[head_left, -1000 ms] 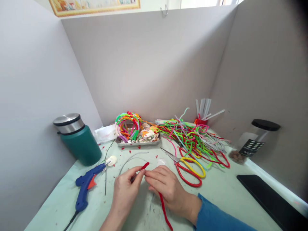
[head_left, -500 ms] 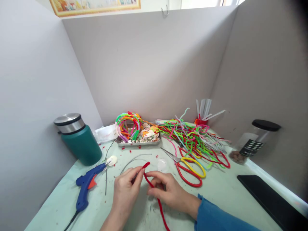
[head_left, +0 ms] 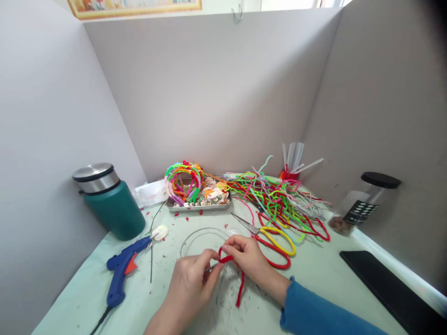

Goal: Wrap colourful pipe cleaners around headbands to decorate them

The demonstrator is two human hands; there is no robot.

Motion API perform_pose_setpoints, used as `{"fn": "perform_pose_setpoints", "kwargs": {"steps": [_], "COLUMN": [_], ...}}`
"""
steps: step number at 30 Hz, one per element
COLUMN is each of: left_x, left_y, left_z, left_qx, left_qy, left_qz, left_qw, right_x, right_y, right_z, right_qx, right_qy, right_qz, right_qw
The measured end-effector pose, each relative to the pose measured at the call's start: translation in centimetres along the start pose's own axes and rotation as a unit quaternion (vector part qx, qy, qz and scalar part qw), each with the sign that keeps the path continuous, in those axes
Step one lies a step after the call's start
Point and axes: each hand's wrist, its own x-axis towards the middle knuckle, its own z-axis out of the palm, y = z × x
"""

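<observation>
A red pipe cleaner (head_left: 240,289) runs between my hands, bent into a small loop at the fingertips with its tail hanging below. My left hand (head_left: 192,281) is closed, thumb and finger pinching the pipe cleaner together with a thin grey wire. That wire seems to belong to the curved grey hoop (head_left: 196,231) arching behind my hands; the join is hidden by my fingers. My right hand (head_left: 248,260) pinches the pipe cleaner just right of the loop. Close behind it lie scissors (head_left: 275,237) with yellow and red handles.
A blue glue gun (head_left: 122,274) lies left, its nozzle by a white disc (head_left: 160,232). Behind stand a green bottle (head_left: 117,209) and a metal tray (head_left: 200,207) with colourful rings. Tangled pipe cleaners (head_left: 279,197), a jar (head_left: 363,204) and a black slab (head_left: 377,284) are right.
The red pipe cleaner, held straighter before, is now bent into a loop against the grey wire. Both hands have shifted right, and the hoop now arches higher behind them.
</observation>
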Motion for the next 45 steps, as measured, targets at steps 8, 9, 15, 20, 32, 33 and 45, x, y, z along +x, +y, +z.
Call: {"fn": "perform_pose_setpoints", "kwargs": {"steps": [8, 9, 15, 20, 32, 33, 45], "left_x": [0.0, 0.0, 0.1, 0.2, 0.8, 0.9, 0.8], "left_y": [0.7, 0.6, 0.0, -0.3, 0.4, 0.4, -0.3], "left_z": [-0.3, -0.2, 0.4, 0.6, -0.8, -0.9, -0.8], "left_qx": [0.018, 0.020, 0.032, 0.012, -0.115, -0.125, -0.170], "left_qy": [-0.063, -0.066, -0.062, -0.048, 0.011, 0.014, 0.078], "left_qz": [0.015, 0.011, -0.012, -0.062, -0.119, -0.124, -0.135], "left_qw": [0.998, 0.998, 0.997, 0.997, 0.986, 0.984, 0.973], "right_x": [-0.4, -0.5, -1.5, -2.2, -2.2, -2.2, -1.3], "right_y": [-0.4, -0.4, -1.3, -2.0, -1.7, -1.8, -1.3], "right_z": [-0.1, -0.1, -0.1, -0.1, 0.3, 0.3, 0.6], "right_qx": [-0.029, -0.044, -0.110, -0.123, -0.111, -0.108, 0.049], "right_qy": [0.020, 0.027, 0.028, -0.028, -0.052, -0.051, -0.116], "right_qz": [-0.022, -0.042, -0.146, -0.196, -0.186, -0.179, 0.040], "right_qw": [0.999, 0.998, 0.983, 0.973, 0.975, 0.976, 0.991]}}
